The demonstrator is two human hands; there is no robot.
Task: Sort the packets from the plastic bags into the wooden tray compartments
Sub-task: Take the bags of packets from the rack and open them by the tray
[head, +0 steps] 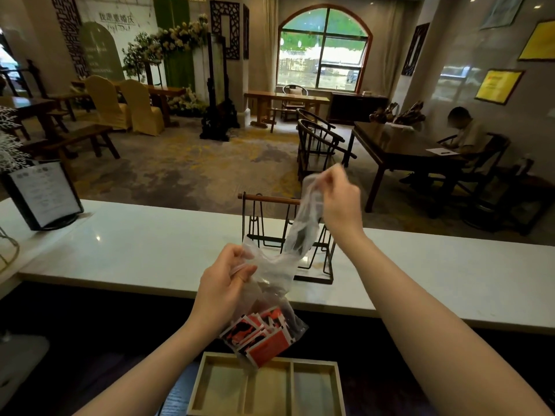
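A clear plastic bag (277, 283) hangs in the air over the wooden tray (265, 358), which shows three compartments with nothing in them. Several red, black and white packets (259, 334) lie bunched at the bag's bottom, just above the tray's middle compartment. My left hand (225, 283) grips one side of the bag's mouth. My right hand (339, 202) is raised higher and pinches the other handle, stretching the bag upward.
A black wire rack with a wooden handle (270, 205) stands on the white counter (135, 244) behind the bag. A menu stand (42, 196) sits at the counter's left. A person sits at a dark table (402, 145) far right.
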